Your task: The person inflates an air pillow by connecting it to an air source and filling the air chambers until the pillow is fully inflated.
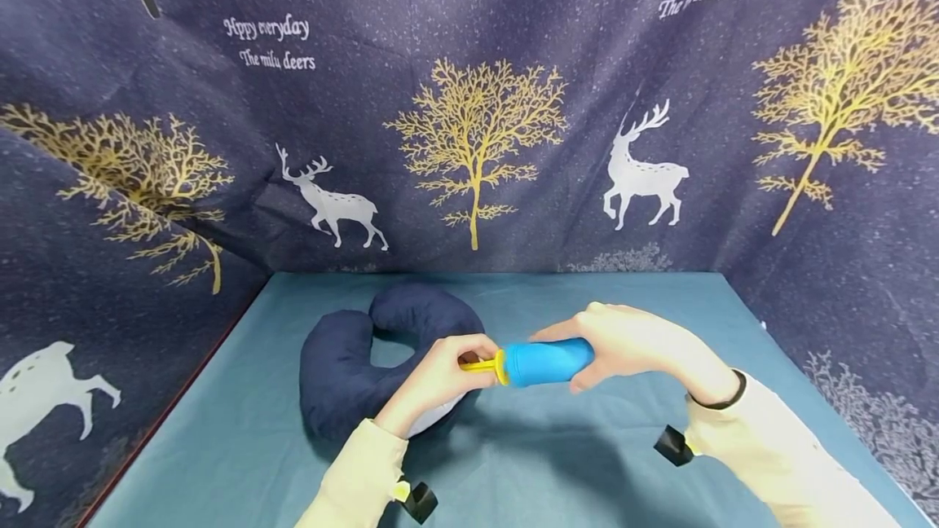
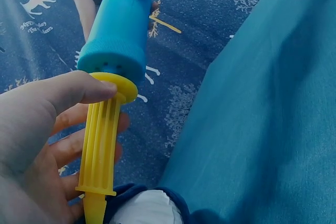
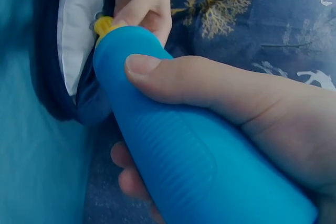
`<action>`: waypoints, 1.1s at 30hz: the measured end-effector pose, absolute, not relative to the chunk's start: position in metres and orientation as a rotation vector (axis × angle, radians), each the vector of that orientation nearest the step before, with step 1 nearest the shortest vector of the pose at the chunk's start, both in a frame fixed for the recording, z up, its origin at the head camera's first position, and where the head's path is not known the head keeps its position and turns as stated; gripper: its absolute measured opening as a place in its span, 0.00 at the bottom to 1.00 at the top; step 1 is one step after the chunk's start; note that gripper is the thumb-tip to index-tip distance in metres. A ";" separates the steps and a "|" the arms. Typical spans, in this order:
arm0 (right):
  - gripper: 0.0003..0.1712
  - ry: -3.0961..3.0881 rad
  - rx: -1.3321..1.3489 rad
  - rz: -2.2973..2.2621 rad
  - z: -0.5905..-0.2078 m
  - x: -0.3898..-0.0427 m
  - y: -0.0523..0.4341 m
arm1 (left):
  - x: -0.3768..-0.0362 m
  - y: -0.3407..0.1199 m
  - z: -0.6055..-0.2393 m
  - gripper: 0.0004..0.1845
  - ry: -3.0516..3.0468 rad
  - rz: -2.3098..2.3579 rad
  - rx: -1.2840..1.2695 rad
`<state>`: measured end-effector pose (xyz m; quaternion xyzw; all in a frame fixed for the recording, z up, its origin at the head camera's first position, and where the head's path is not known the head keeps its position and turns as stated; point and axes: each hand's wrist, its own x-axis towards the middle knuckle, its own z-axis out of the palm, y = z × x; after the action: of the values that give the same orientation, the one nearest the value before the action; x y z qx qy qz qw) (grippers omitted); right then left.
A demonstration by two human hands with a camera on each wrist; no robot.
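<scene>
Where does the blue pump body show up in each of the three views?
Head: the blue pump body is centre frame, in the right hand.
Left wrist: top left, above the yellow stem.
Right wrist: fills the lower middle.
Shared landmark: the yellow stem.

We count one hand pump (image 1: 539, 363), blue with a yellow stem, one navy neck pillow (image 1: 352, 365), two hands, and one teal table (image 1: 242, 438). On the backdrop (image 1: 469, 104) we count three whole deer.
</scene>
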<state>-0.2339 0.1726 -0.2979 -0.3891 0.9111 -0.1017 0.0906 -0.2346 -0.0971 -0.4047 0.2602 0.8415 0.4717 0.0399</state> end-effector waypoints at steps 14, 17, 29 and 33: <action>0.39 2.659 -1.139 -0.392 -0.278 -0.225 0.224 | -0.233 -0.095 -0.400 0.09 2.564 1.458 0.789; 0.40 2.681 -1.091 -0.370 -0.273 -0.222 0.234 | -0.232 -0.095 -0.399 0.09 2.559 1.462 0.789; 0.39 2.624 -1.081 -0.467 -0.261 -0.221 0.273 | -0.232 -0.095 -0.400 0.07 2.557 1.465 0.787; 0.40 2.622 -1.053 -0.481 -0.259 -0.221 0.285 | -0.233 -0.095 -0.400 0.07 2.557 1.467 0.790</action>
<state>-0.2209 0.2846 -0.2586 -0.3637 0.9062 -0.1663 0.1372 -0.2326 -0.0950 -0.4005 0.2586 0.8370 0.4801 0.0449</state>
